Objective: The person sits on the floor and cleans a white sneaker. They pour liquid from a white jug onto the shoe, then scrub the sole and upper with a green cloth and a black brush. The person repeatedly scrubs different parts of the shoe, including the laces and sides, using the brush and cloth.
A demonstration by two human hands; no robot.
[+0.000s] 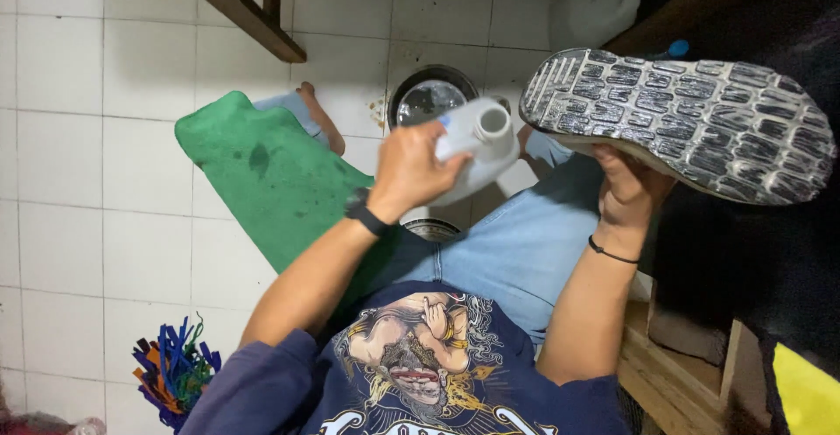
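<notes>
White tiled floor (61,181) (green mat (262,172))

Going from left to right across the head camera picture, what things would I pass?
Bundle of coloured strips → green mat → left hand → white plastic bottle → right hand → shoe, sole up → yellow thing.

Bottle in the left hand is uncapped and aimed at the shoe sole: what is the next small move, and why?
Probably tip the white bottle a little further, so its open mouth comes over the near end of the shoe sole. The left hand holds the bottle tilted, with its mouth just short of the tread. The right hand holds the shoe sole-up, and a metal bowl sits on the floor below.
</notes>
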